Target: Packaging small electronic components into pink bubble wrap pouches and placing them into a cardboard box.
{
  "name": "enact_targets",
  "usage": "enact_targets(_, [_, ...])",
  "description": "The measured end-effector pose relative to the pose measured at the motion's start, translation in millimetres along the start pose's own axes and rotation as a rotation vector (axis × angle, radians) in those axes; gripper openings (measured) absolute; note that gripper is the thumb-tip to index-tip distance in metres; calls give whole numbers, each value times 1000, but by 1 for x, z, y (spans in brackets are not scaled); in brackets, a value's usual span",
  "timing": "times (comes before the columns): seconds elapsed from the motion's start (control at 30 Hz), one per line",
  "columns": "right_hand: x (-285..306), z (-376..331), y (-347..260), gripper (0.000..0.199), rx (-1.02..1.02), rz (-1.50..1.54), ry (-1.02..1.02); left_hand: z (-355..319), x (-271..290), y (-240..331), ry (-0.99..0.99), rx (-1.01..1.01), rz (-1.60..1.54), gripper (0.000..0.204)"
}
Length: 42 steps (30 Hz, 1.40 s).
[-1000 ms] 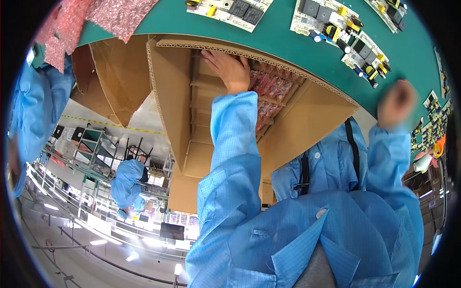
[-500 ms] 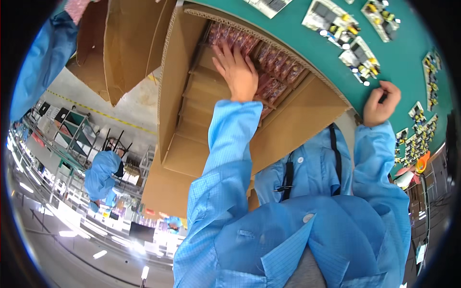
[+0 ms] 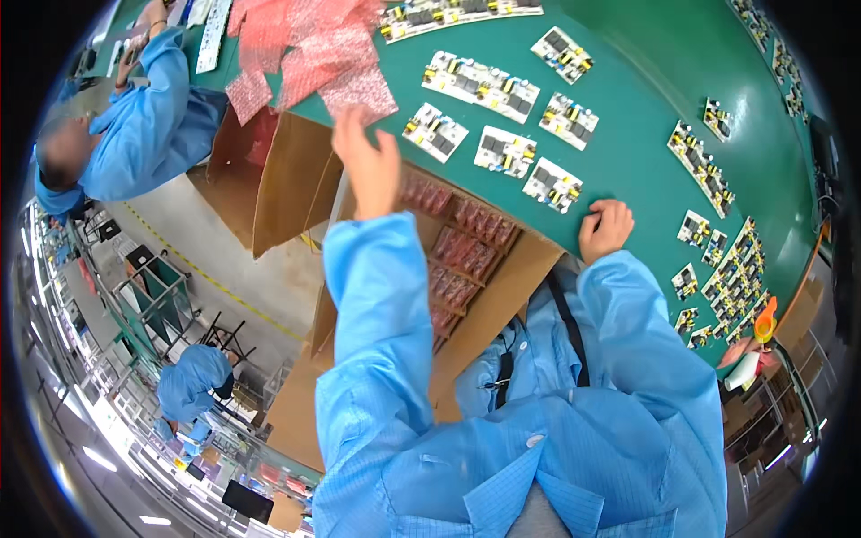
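Note:
My left hand [image 3: 366, 166] reaches over the near edge of the green table, thumb apart from the fingers, its fingertips at the lower edge of a pink bubble-wrap bag [image 3: 357, 90]. Whether they touch the bag I cannot make out. My right hand [image 3: 607, 229] rests on the table edge with its fingers curled in and nothing visible in them. Below my left hand stands an open cardboard box [image 3: 507, 282]. Pink-wrapped packs [image 3: 466, 251] sit in its divided compartments; my left sleeve hides part of it. Several small circuit boards [image 3: 505, 151] lie between my hands and beyond.
More pink bubble bags [image 3: 309, 31] are heaped at the far left. A second open cardboard box [image 3: 296, 175] stands left of mine, beside a co-worker in a blue smock [image 3: 166, 125]. Rows of circuit boards [image 3: 735, 278] and an orange-handled tool [image 3: 765, 320] lie at right.
My left hand has come up out of the box to the pink bags on the table. The view has shifted, showing more tabletop. My right hand stays curled on the table edge.

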State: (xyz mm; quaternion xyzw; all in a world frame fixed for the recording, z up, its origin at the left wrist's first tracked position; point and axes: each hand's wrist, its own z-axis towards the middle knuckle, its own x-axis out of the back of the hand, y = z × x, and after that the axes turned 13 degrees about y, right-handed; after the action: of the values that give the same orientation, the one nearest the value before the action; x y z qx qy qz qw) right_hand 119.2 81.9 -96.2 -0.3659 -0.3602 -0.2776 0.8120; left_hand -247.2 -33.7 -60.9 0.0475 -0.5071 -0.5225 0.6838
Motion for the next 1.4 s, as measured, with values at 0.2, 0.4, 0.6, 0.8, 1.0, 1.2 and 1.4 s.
enact_targets(0.2, [-6, 6, 11, 13, -20, 99, -125, 52, -42, -57, -119, -105, 233, 17])
enact_targets(0.4, [10, 19, 11, 19, -164, 167, -204, 50, -32, 44, 61, -83, 264, 15])
enact_targets(0.6, [50, 86, 63, 21, -327, 850, -213, -59, -86, 247, -295, -58, -152, 12])
enact_targets(0.8, [59, 246, 223, 60, -195, 245, -53, -161, -107, 318, -887, -195, -58, 62])
enact_targets(1.0, [28, 272, 313, 72, 17, 37, -422, -168, -122, 322, -913, -208, 7, 55])
enact_targets(1.2, [25, 274, 337, 52, -101, -17, -388, -152, -128, 320, -928, -202, 74, 57])
enact_targets(1.4, [90, 243, 247, 22, -734, 947, -445, -142, -130, 309, -805, -78, 113, 55])
